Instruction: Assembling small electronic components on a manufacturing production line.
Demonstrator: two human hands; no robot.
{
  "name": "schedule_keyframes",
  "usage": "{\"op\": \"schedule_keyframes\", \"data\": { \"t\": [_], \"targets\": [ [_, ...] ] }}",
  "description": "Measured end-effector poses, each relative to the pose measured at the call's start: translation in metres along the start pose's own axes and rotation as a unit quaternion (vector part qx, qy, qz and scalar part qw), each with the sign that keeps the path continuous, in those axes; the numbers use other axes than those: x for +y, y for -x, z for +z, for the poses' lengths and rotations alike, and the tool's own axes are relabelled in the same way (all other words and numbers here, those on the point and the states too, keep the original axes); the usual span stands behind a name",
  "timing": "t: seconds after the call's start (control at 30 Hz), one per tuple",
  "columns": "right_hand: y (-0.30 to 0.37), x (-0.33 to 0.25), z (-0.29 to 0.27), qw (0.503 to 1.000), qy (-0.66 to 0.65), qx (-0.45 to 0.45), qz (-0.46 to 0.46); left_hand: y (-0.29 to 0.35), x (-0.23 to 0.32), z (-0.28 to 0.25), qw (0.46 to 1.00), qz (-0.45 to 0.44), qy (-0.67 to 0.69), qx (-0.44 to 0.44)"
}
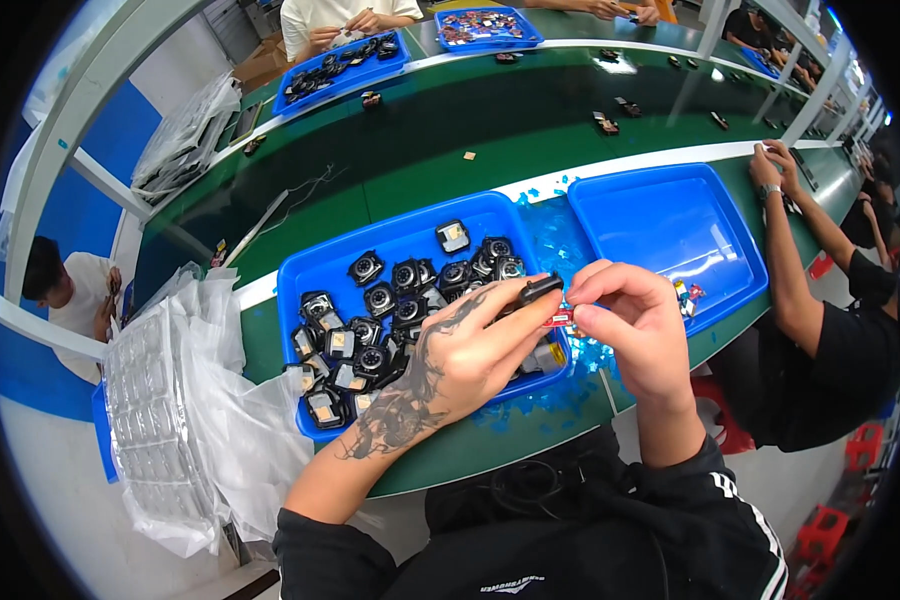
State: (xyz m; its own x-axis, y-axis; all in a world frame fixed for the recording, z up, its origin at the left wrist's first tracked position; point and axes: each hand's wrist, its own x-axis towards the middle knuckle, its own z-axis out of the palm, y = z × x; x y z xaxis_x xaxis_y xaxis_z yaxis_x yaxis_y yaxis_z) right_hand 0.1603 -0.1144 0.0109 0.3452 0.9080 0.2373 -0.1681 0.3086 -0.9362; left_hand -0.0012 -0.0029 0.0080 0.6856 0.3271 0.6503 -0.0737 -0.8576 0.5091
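Observation:
My left hand [467, 352] is closed around a black smartwatch case [540, 290], held above the right edge of a blue tray. Pinched fingertips of my right hand [635, 318] meet a small red piece [560, 318] beside the case. The red piece seems joined to the case, though the fingers partly cover it. Below my left hand, the blue tray [292, 290] holds several black watch cases [367, 267], some with round sensor backs up, others showing grey and tan insides.
To the right stands a second blue tray [660, 215] with a few small red parts [690, 297]. Blue film scraps [550, 240] litter the table between the trays. Clear plastic trays [150, 410] lean at left. Beyond runs a green conveyor [420, 130]; a co-worker's arms [795, 230] are at right.

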Motion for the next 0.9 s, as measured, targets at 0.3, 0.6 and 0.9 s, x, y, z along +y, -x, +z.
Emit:
{"op": "schedule_keyframes", "data": {
  "t": [0.3,0.6,0.9],
  "targets": [
    [0.005,0.01,-0.003,0.998,-0.018,0.037,0.056,0.008,-0.002,0.016,0.75,-0.403,0.516,-0.091],
    [0.01,0.018,-0.014,0.991,-0.107,0.023,0.083,0.011,-0.006,0.022,0.915,-0.221,0.335,-0.034],
    [0.014,0.021,0.003,0.987,0.139,0.078,-0.03,0.017,-0.008,0.027,0.818,-0.355,0.45,-0.055]
  ]
}}
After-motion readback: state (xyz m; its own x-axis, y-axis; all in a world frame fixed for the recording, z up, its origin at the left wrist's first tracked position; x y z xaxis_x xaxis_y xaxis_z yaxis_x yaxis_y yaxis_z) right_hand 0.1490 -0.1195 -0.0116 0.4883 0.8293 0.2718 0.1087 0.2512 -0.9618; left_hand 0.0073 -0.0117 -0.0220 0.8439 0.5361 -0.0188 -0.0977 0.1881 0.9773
